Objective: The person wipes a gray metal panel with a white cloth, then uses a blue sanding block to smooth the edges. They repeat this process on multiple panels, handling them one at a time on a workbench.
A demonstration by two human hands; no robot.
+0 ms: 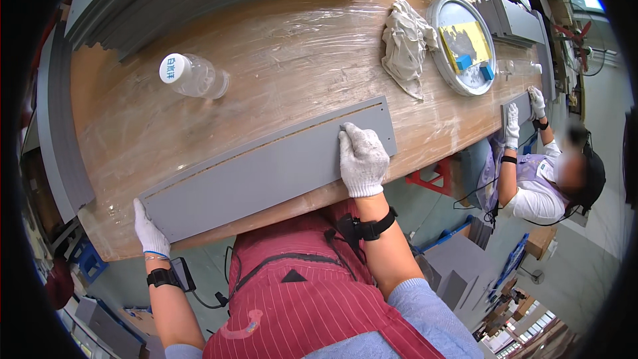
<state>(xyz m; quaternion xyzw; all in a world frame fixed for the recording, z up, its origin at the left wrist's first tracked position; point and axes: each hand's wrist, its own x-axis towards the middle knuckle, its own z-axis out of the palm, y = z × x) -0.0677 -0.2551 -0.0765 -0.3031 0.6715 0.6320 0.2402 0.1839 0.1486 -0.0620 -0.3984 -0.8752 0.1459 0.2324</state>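
A long grey board (266, 166) with a narrow brown groove along its far side lies slanted across the near edge of the table. My left hand (151, 231), in a white knit glove, grips the board's left end, with part of the fingers hidden by the board. On the board's right part rests my gloved right hand (363, 159), its fingers closed and their tips at the groove. Something small and dark shows at those fingertips, too small to name.
Film covers the wooden table (286, 60). On it are a clear bottle (203, 78), a crumpled cloth (404, 43) and a round lid (440, 60) holding a yellow sheet and blue blocks. Grey boards (199, 0) are stacked behind. A co-worker (531, 173) handles another board at right.
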